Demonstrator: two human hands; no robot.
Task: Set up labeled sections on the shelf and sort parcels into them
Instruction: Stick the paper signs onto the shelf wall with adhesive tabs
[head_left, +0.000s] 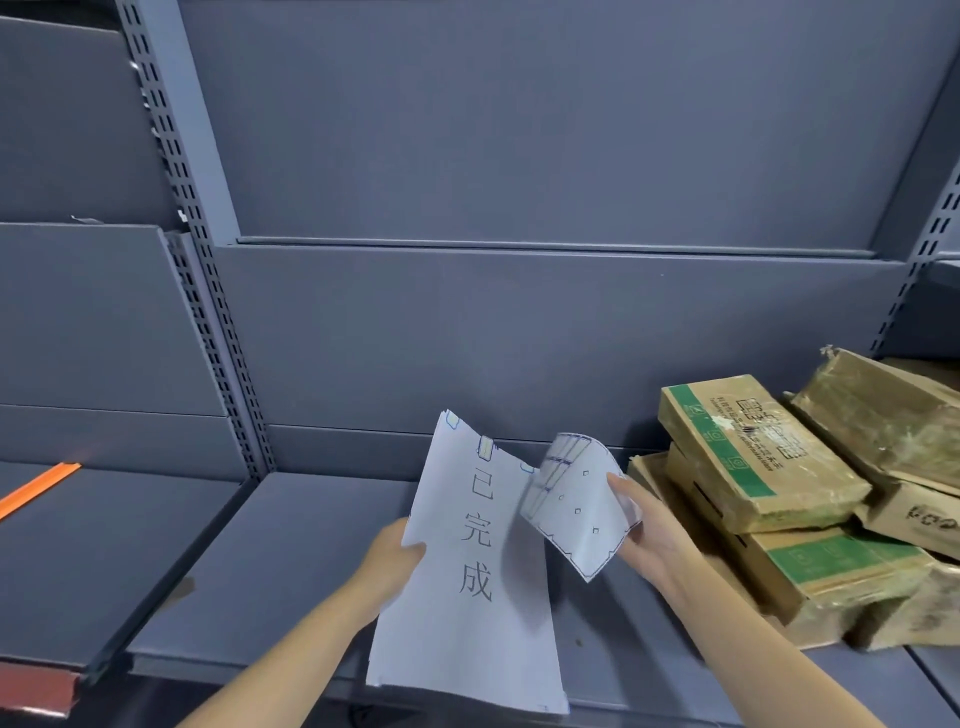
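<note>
My left hand (396, 558) grips the left edge of a white paper sheet (467, 597) printed with three large Chinese characters; bits of tape stick to its top edge. More sheets seem stacked behind it. My right hand (641, 530) pinches a second, smaller sheet (571, 512), curled over and marked with lines and small squares. Both sheets hang above the grey shelf board (291, 571). A pile of several taped cardboard parcels (753, 457) lies on the shelf just to the right of my right hand.
Grey back panels (519, 332) and slotted uprights (208, 312) frame the shelf bay. The neighbouring bay's shelf at left (78, 545) carries an orange strip (36, 488). A red-brown edge piece (36, 686) shows at the bottom left.
</note>
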